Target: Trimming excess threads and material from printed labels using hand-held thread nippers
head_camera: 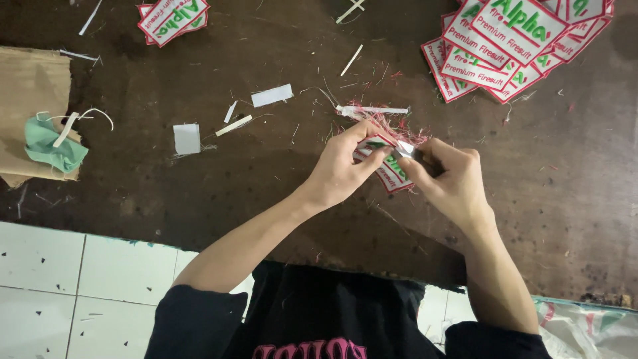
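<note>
The white embroidered fabric patch with red border and green lettering (385, 166) sits just above the dark wooden table (199, 193), pinched at its upper edge by the left hand (342, 169); the right hand (452, 179) pinches a small silvery blade (405, 149) against it. It looks light, thin and floppy, best gripped near the edge being trimmed.

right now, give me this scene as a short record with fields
left hand: left hand pinches a red-edged white patch
right hand: right hand holds a small metal tool at the patch's edge
surface: dark wooden table
scraps: red thread trimmings just behind the patch
stack: pile of patches at far right
left side: green face mask on brown paper
</note>
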